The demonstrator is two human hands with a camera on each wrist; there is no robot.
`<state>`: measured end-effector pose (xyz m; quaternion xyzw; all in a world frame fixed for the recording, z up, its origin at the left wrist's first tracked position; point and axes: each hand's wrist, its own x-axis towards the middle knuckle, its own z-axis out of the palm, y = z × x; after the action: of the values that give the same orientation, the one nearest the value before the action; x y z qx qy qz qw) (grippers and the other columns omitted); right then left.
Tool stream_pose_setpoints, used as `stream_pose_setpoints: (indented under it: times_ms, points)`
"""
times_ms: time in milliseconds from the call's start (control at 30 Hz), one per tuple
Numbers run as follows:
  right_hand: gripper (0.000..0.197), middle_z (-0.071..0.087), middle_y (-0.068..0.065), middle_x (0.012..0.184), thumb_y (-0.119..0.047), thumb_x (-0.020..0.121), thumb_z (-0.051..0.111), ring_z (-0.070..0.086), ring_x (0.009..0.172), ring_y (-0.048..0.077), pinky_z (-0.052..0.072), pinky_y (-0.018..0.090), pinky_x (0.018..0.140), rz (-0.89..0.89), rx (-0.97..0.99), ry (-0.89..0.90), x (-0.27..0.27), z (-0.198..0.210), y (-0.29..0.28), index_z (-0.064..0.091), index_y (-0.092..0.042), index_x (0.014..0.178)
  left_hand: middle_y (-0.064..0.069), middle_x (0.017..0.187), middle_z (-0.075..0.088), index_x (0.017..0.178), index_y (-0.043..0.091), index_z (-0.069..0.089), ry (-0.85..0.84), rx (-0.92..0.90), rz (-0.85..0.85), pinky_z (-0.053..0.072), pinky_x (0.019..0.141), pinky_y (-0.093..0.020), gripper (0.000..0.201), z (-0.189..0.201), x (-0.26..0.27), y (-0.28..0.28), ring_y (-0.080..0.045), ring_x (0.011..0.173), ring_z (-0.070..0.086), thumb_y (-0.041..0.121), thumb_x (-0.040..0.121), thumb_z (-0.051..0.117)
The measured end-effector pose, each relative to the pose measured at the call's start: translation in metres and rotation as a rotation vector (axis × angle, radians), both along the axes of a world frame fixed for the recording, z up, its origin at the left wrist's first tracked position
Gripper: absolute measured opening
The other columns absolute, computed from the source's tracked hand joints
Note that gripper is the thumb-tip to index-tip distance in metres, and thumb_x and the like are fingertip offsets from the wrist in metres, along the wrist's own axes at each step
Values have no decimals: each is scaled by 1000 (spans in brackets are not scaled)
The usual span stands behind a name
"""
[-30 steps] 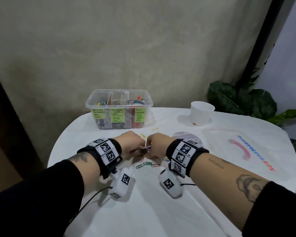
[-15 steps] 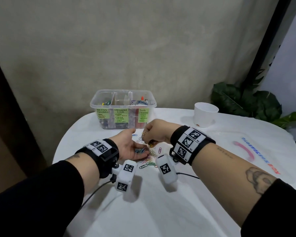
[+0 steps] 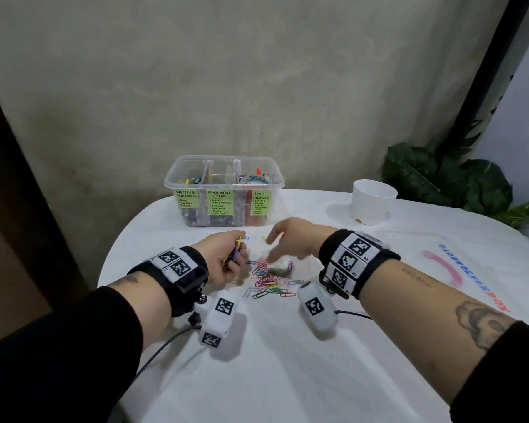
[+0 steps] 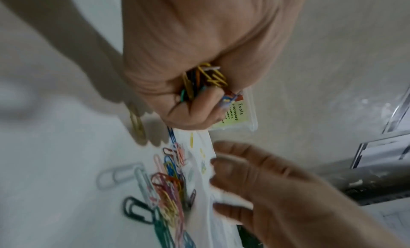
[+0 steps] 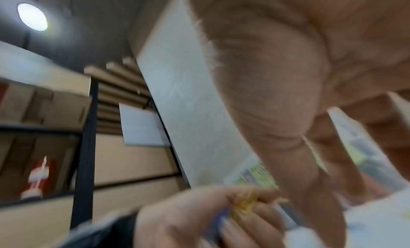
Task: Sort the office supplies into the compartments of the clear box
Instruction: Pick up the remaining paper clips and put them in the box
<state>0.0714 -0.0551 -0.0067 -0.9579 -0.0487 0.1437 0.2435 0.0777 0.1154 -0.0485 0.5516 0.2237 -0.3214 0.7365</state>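
Observation:
A heap of coloured paper clips (image 3: 271, 280) (image 4: 168, 185) lies on the white tablecloth between my hands. My left hand (image 3: 226, 259) (image 4: 199, 80) is curled round a bunch of yellow, blue and green clips. My right hand (image 3: 287, 239) (image 4: 255, 178) hovers blurred over the heap with fingers spread and nothing in it. The clear box (image 3: 223, 190) stands behind them, with green labels for writing materials, consumable items and tools; pens and other supplies lie inside it.
A white cup (image 3: 373, 201) stands at the back right. A clear plastic pouch with pink and blue print (image 3: 446, 270) lies flat on the right. Green plant leaves (image 3: 446, 178) rise behind the table edge. A bare wall backs the table.
My hands have drawn apart. The left hand has curled its fingers round the clips in its palm. The right hand has opened and swung over the heap.

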Motion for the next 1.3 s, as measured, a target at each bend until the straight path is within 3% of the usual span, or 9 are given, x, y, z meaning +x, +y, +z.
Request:
stream_pose_setpoints:
  times_ms: [133,367,500,733,867,1000,1100,1200,1300]
  points:
    - [76,52,-13,112,-57,56,87,58,103,16,51,38,94,174,-249,83,-7,-21,-3,57,-42,125,7,50,43,63,21,40,-48,154,-15,14,29,-11,47,0,0,8,-4,31,32,53,95,49]
    - [25,64,-1,87,-15,79,77,58,49,3,51,28,68,363,-90,62,-22,-28,11,65,-14,101,0,57,55,82,13,51,-24,74,52,31,29,-11,40,-4,-2,17,-10,36,53,51,94,52]
    - [12,66,-2,63,-4,73,72,58,43,8,51,27,61,311,-81,73,-23,-27,10,65,-12,78,-7,66,57,90,9,52,-28,45,57,37,31,-13,39,-5,-6,19,-15,43,57,48,94,53]
    - [16,65,3,67,1,82,69,64,57,18,58,29,65,198,173,25,-10,-1,18,64,-12,74,-17,82,60,112,0,52,-71,-86,89,52,40,-26,55,-4,-14,7,-27,61,59,52,97,47]
    - [11,68,2,73,-2,78,75,63,60,13,52,19,54,284,202,-96,-9,16,40,67,-9,80,-15,80,66,89,-4,66,29,-271,7,57,54,-29,63,3,-19,3,-27,71,62,57,88,55]
    - [18,76,2,86,-14,72,84,71,79,18,58,30,76,356,184,-117,-3,19,46,75,-12,88,-14,72,63,79,1,66,12,-351,94,57,64,-29,40,7,-19,-1,-24,67,62,41,82,64]
    - [17,77,7,91,-13,74,84,72,88,26,57,32,85,327,405,-119,2,26,39,76,-8,88,-13,67,60,76,1,59,45,-356,98,46,36,-18,44,5,-14,4,-19,55,60,44,88,57]
    - [5,74,10,87,-6,80,77,67,78,19,56,33,83,176,578,-254,14,32,32,73,-7,81,-5,59,54,73,11,50,24,-331,89,27,24,-12,34,7,-6,9,-10,37,51,35,97,48]
    - [14,71,5,105,-8,86,64,64,101,21,51,37,95,39,296,-513,39,34,23,71,-13,96,0,58,49,75,14,48,-113,-195,80,21,24,-11,32,20,6,8,-4,35,42,32,101,45]
